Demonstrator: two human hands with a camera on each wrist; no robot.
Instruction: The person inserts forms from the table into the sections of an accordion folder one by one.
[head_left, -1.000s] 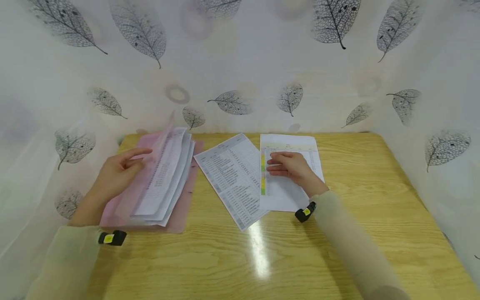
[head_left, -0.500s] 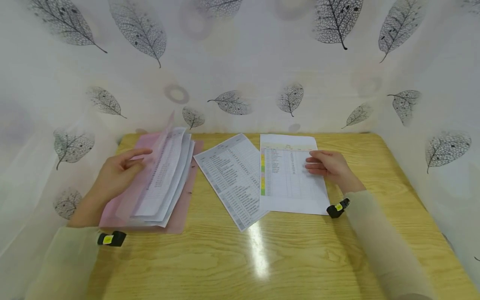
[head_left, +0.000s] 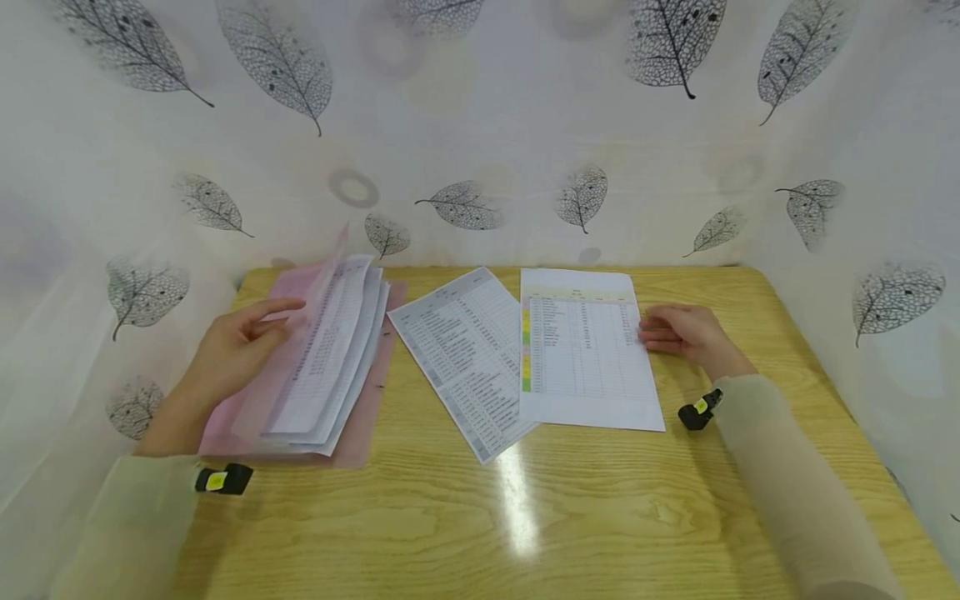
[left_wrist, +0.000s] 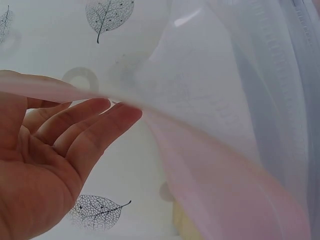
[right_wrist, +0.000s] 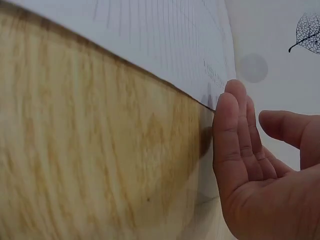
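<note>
At the left of the table in the head view lies an opened pink folder [head_left: 381, 367] with several translucent sleeves of printed pages [head_left: 318, 367]. My left hand [head_left: 238, 346] holds its raised pink cover [left_wrist: 215, 170] between thumb and fingers, the sheet bowing outward in the left wrist view. A printed sheet with a coloured side strip [head_left: 581, 375] lies flat at the middle right. Beside its right edge is my right hand [head_left: 686, 333], fingers straight and together, fingertips [right_wrist: 227, 105] right at the edge. The right thumb stands apart, with nothing in the hand.
A second printed sheet [head_left: 465, 367] lies slanted between the folder and the coloured-strip sheet, its right side partly under the latter. The wooden table [head_left: 420, 525] ends at a leaf-patterned white curtain [head_left: 480, 125] at the back and sides.
My right hand has moved right, from over the coloured-strip sheet to just beyond its right edge, uncovering the print. My left hand and the folder stay as they were.
</note>
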